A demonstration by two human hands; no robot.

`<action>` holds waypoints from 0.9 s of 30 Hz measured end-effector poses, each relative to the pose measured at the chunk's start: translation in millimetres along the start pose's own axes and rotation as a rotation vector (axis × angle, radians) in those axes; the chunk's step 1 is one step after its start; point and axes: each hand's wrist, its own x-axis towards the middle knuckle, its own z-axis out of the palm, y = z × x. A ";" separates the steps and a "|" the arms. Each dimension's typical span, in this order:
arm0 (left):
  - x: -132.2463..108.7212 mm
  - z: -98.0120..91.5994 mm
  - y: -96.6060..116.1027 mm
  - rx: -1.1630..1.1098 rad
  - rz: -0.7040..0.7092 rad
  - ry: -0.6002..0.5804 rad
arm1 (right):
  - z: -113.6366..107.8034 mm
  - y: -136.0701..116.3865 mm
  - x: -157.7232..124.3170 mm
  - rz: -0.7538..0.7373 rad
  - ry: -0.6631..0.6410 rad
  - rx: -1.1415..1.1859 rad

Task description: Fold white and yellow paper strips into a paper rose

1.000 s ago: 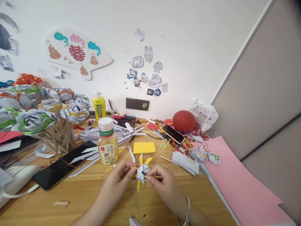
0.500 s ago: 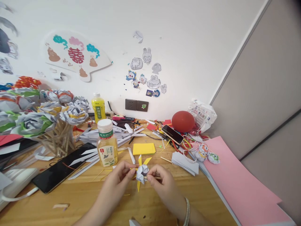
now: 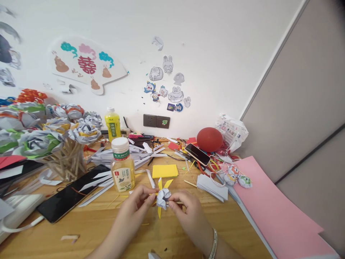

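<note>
Just above the wooden table [image 3: 107, 226], both my hands pinch a small paper flower [image 3: 163, 198] made of white-grey printed paper with yellow strips sticking out of it. My left hand [image 3: 136, 207] grips its left side with closed fingertips. My right hand [image 3: 185, 210], a bracelet on its wrist, pinches the right side together with a thin wooden stick lying across the fingers. A folded yellow paper pad [image 3: 165, 171] lies just beyond the flower.
A small tea bottle [image 3: 122, 168] stands left of my hands, a yellow bottle [image 3: 113, 124] by the wall. A jar of finished paper flowers [image 3: 64, 144], a black tablet [image 3: 70, 194], cut white strips, a phone [image 3: 197, 153], a red ball [image 3: 210, 139] and pink sheets [image 3: 272, 212] crowd the table.
My hands and the flower stay in place; my right fingers have closed in slightly on the flower. The view has shifted a little.
</note>
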 end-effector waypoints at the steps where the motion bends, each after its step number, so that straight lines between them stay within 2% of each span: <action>1: 0.1 -0.2 -0.4 0.001 0.000 -0.002 | -0.8 0.4 0.2 -0.031 -0.005 -0.057; 5: -0.2 -0.2 -0.8 -0.001 0.005 -0.007 | -3.7 2.3 0.8 -0.105 -0.029 -0.176; 12: -0.1 1.8 2.1 -0.027 -0.028 -0.023 | -5.9 2.6 -0.2 -0.120 -0.064 -0.164; 17: 1.7 1.2 -3.2 -0.052 -0.072 -0.041 | -5.0 2.2 -1.2 -0.126 -0.056 -0.152; 22: 6.7 1.2 -16.8 -0.138 -0.145 -0.107 | -4.5 6.9 -0.4 -0.234 -0.067 -0.131; 27: 11.5 0.5 -26.7 -0.140 -0.192 -0.142 | -4.7 11.1 0.0 -0.390 -0.094 -0.224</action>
